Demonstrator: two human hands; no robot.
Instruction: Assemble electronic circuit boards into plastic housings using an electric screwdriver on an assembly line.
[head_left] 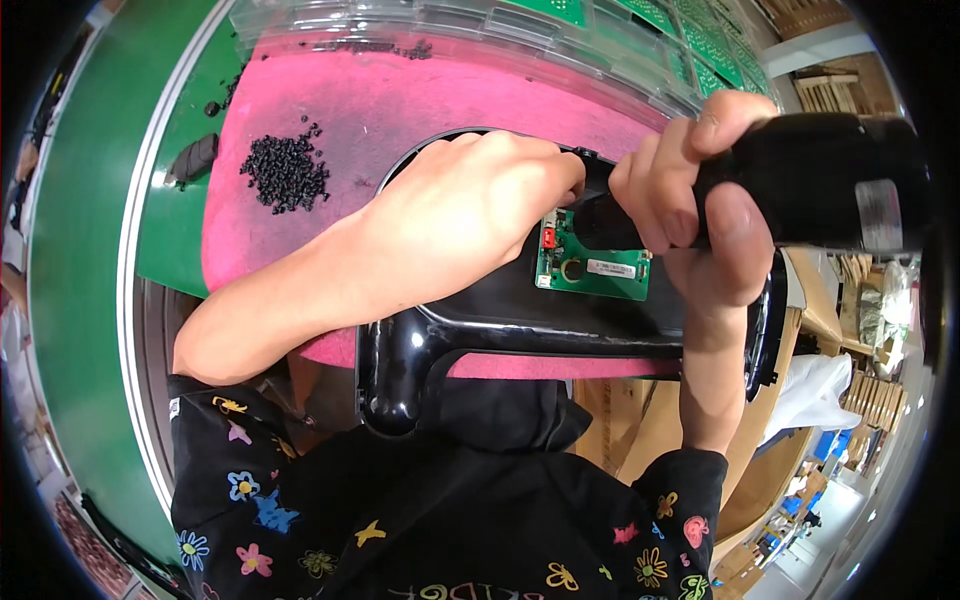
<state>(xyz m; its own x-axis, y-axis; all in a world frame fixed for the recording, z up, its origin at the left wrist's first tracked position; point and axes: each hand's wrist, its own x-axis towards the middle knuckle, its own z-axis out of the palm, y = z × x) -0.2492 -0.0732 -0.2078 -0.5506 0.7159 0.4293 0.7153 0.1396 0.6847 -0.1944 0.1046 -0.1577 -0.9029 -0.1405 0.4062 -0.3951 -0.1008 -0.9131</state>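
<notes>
My right hand [705, 195] is wrapped round a black electric screwdriver [820, 170], whose dark nose points left over a green circuit board [605, 280]. The board carries a red part and a white label, and lies in a glossy black plastic housing [530, 325]. Bent over the upper left of the board, my left hand [475, 210] has its fingers curled together close to the tool's nose. Its fingertips and whatever they hold are hidden, as is the driver's tip.
A heap of small black screws [285, 172] lies on the pink mat [330, 90] at the left, beside a dark grey object [193, 158]. Clear plastic trays [560, 45] with green boards stand along the back. Cardboard boxes [640, 430] are below right.
</notes>
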